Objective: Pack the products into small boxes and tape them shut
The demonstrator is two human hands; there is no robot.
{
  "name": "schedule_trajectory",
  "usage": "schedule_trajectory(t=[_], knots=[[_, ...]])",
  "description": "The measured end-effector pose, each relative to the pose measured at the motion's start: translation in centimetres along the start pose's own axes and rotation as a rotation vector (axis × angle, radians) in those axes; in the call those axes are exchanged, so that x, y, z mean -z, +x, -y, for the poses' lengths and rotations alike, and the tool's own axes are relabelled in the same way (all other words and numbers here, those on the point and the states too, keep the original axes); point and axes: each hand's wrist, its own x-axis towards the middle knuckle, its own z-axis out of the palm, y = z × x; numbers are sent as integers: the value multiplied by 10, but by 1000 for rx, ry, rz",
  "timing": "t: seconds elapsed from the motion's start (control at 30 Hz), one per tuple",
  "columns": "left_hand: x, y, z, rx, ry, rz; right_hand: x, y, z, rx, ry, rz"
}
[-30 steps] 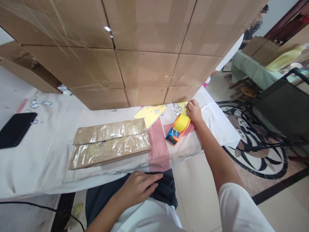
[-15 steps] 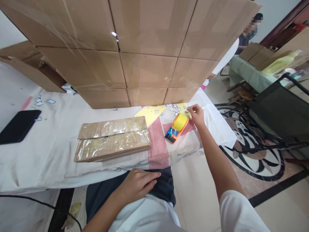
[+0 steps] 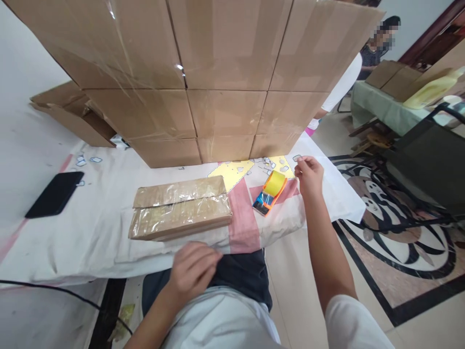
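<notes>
My right hand [image 3: 309,177] is over the right end of the cloth-covered table [image 3: 105,208], thumb and fingertips pinched together. What is between them, if anything, is too small to make out. Just left of it lies a tape dispenser [image 3: 269,193] with a roll of yellow tape, blue and orange in colour. My left hand [image 3: 194,269], slightly blurred, hovers above my lap at the table's front edge, holding nothing, its fingers loosely stretched out. A long cardboard box [image 3: 181,208], closed with shiny clear tape, lies in front of it.
Stacked cardboard boxes [image 3: 225,111] rise at the back of the table. An opened carton [image 3: 78,114] and a black phone or tablet [image 3: 54,195] are at the left. A dark chair [image 3: 432,160] stands to the right; another person [image 3: 378,51] sits farther back.
My left hand has lifted off my lap and moved left. My right hand has shifted slightly right, still pinched. The view has swung a little; box and dispenser stay put on the table.
</notes>
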Motion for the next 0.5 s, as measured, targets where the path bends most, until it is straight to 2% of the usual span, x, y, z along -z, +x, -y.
schedule_trajectory(t=[0.07, 0.13, 0.2, 0.33, 0.43, 0.5], knots=[[15, 6, 14, 123, 263, -287, -2, -33, 33, -61, 237, 129], [26, 12, 34, 291, 489, -418, -11, -71, 56, -185, 373, 270], [34, 17, 58, 366, 576, -383, -30, -109, 62, -356, 474, 395], [43, 16, 98, 274, 470, -390, -85, -167, 28, -621, 583, 513], [44, 10, 107, 286, 487, -390, -117, -191, -5, -732, 592, 510], [45, 7, 106, 289, 502, -368, -126, -199, -17, -772, 603, 491]])
